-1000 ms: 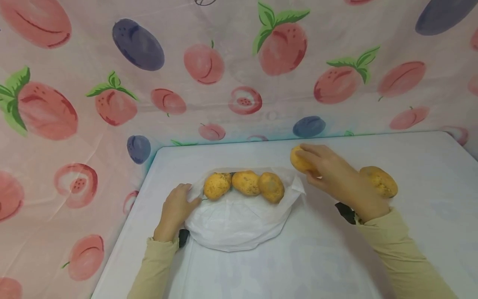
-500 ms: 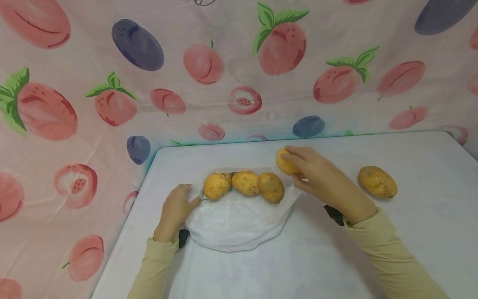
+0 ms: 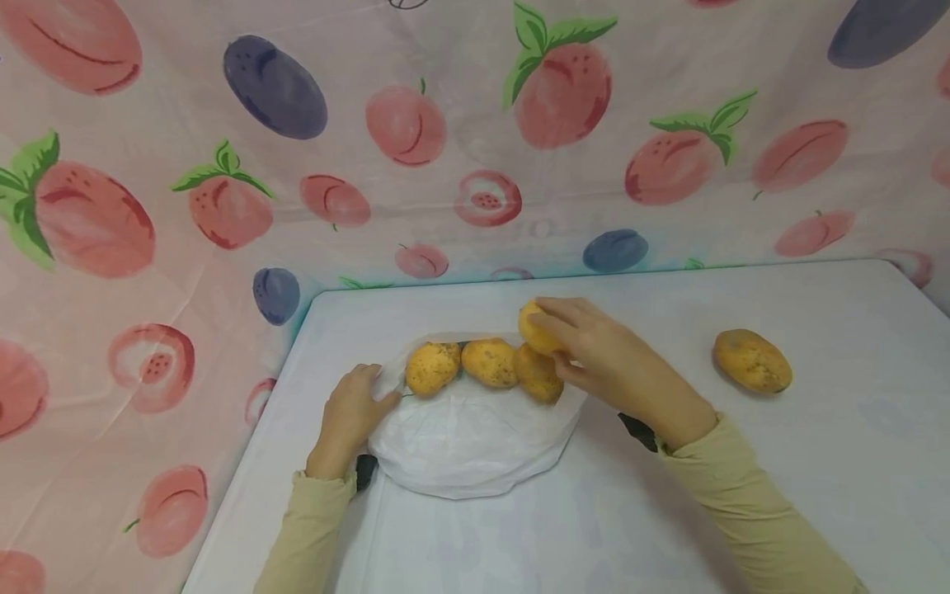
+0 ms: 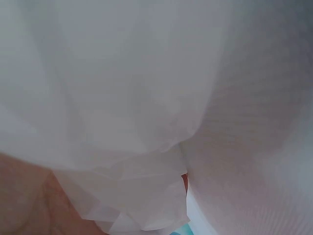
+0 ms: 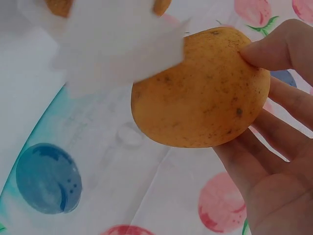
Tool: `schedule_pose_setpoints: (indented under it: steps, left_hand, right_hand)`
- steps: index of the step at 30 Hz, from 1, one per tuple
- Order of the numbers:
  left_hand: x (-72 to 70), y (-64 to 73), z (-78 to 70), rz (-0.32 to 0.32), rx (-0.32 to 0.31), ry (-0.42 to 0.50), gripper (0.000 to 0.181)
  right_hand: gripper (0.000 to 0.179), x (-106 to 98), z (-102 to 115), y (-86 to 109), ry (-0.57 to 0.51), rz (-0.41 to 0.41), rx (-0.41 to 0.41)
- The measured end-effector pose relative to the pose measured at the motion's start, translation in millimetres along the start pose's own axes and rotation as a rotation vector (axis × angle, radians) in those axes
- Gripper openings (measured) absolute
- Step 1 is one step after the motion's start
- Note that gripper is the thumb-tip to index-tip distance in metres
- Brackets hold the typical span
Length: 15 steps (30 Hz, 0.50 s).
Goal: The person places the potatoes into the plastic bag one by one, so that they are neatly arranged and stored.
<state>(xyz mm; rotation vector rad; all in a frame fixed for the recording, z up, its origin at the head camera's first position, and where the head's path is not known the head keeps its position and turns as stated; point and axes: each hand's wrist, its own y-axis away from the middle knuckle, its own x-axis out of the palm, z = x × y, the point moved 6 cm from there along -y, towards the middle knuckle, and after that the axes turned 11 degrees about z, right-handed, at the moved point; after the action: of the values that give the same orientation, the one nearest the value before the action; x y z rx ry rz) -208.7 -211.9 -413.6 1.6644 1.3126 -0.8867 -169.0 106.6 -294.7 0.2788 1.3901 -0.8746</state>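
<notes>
A white plastic bag [image 3: 475, 454] lies on the white table, with three yellow-brown potatoes [image 3: 433, 369] in a row at its mouth. At the bag's left edge my left hand [image 3: 350, 421] pinches the rim, thumb toward the inside. In the left wrist view the bag's film [image 4: 122, 98] fills most of the picture, the hand showing only at the lower left. My right hand [image 3: 604, 355] holds another potato [image 5: 200, 93] between thumb and fingers. In the head view that potato overlaps the rightmost one at the bag's mouth; in the right wrist view a bag flap partly covers it.
One more potato [image 3: 753, 361] rests on the table [image 3: 839, 462] at the right, away from the bag. A fruit-patterned cloth [image 3: 475, 124] hangs behind the table's far edge and along its left side.
My right hand has carried its potato leftward, from right of the bag to above the bag's right end. The left hand and the bag have stayed nearly still.
</notes>
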Motion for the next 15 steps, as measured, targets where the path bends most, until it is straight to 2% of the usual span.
schedule_pose_setpoints:
  steps: [15]
  left_hand:
    - [0.2,0.8,-0.7,0.001,0.002,-0.004,0.059]
  right_hand:
    - [0.049,11,21,-14.7,-0.022,0.029,-0.050]
